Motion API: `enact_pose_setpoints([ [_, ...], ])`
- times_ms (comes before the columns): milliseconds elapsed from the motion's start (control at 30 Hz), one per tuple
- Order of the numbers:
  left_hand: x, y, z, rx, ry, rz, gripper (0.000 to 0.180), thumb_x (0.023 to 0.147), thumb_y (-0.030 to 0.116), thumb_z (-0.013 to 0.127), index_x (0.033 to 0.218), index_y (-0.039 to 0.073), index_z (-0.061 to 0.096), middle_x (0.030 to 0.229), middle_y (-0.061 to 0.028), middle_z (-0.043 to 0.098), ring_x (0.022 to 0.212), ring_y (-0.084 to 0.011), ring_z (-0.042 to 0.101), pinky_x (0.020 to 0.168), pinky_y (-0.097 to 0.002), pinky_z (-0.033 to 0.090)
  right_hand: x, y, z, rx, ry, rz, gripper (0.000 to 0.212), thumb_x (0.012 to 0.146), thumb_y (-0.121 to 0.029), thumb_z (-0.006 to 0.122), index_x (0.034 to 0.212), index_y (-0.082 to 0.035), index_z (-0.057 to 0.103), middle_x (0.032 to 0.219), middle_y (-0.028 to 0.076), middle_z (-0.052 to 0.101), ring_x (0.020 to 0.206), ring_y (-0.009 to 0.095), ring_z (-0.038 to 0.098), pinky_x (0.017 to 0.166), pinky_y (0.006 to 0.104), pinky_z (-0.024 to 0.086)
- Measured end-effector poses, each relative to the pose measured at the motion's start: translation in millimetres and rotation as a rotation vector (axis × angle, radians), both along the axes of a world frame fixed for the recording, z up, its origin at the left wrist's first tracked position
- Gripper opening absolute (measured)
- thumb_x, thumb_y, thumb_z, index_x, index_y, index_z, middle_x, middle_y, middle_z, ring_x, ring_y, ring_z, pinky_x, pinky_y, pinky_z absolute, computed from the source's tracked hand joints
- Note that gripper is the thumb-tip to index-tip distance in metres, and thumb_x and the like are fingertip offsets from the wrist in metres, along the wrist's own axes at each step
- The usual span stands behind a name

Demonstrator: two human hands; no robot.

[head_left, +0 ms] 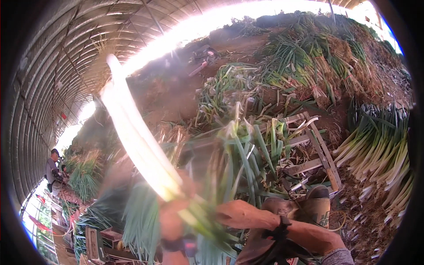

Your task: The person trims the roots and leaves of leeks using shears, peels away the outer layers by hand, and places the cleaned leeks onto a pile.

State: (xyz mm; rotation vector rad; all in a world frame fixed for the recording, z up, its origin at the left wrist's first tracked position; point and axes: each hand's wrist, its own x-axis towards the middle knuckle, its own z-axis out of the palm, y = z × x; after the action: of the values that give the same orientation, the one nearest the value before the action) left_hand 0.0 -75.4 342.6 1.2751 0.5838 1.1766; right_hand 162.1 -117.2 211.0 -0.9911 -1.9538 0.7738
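Note:
A bundle of long green onions (139,141) slants across the left middle, white shanks up and roots at the upper end. My left hand (173,214), smeared by motion, is closed round the bundle where white turns to green. Green leaves trail down to the right below it. My right hand (229,214) reaches in from the right beside these leaves; its fingers are hidden or blurred, so its hold cannot be made out. A dark band circles the right wrist. More green leaves (141,221) lie just left of my left hand.
A wooden frame (324,152) with loose leaves lies ahead, near my boots (318,201). Peeled green onions (375,152) are laid out at right. Unpeeled bundles (318,57) and a leaf pile (232,88) lie beyond. Another person (53,172) stands far left, under the arched roof.

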Motion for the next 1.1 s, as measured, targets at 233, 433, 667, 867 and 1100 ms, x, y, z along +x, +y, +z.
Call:
enact_pose_setpoints([
  [233,-36.6,5.1,31.4,0.097,-0.01,0.323,0.06,0.067,0.01,0.064,0.124,0.001,0.048,0.087,-0.0061,0.051,0.08,-0.0184,0.052,0.084,-0.0386,0.044,94.2,-15.7,-37.7,0.01,-0.351,-0.22,0.022,0.084,-0.025,0.062,0.091,-0.004,0.058,0.08,0.016,0.065,0.076,0.038,0.065,0.065,0.0467,0.052],
  [433,-79.8,36.5,56.6,0.208,0.052,0.78,0.042,0.074,-0.001,0.059,0.116,-0.002,0.051,0.09,-0.0075,0.055,0.072,-0.0186,0.055,0.066,-0.0304,0.047,130.8,-29.5,12.7,0.024,-0.523,-0.211,0.025,0.084,-0.027,0.064,0.086,-0.003,0.059,0.08,0.017,0.064,0.077,0.038,0.064,0.067,0.0468,0.05],
  [667,-136.3,47.0,80.0,0.582,0.662,1.117,0.024,0.069,0.003,0.066,0.09,-0.004,0.057,0.072,-0.0078,0.053,0.055,-0.0188,0.052,0.05,-0.0301,0.043,147.4,-48.1,15.6,-0.003,-0.563,-0.181,0.02,0.081,-0.021,0.061,0.085,-0.002,0.059,0.08,0.018,0.063,0.08,0.039,0.063,0.068,0.0469,0.049],
  [867,-222.5,42.2,169.7,0.353,0.203,1.106,0.014,0.074,0.01,0.066,0.079,-0.001,0.06,0.063,-0.0044,0.052,0.053,-0.016,0.053,0.049,-0.0263,0.043,166.7,-66.1,2.7,-0.133,-0.561,-0.24,0.018,0.08,-0.019,0.059,0.087,-0.003,0.059,0.08,0.019,0.063,0.08,0.04,0.063,0.068,0.0482,0.049],
  [1100,-327.4,29.8,304.6,0.666,0.414,1.376,0.029,0.085,0.024,0.063,0.096,-0.002,0.065,0.076,-0.0061,0.059,0.058,-0.0152,0.054,0.054,-0.0286,0.043,185.0,-76.2,13.4,-0.134,-0.505,-0.275,0.018,0.078,-0.018,0.061,0.089,-0.004,0.057,0.081,0.019,0.062,0.08,0.041,0.062,0.068,0.048,0.048],
])
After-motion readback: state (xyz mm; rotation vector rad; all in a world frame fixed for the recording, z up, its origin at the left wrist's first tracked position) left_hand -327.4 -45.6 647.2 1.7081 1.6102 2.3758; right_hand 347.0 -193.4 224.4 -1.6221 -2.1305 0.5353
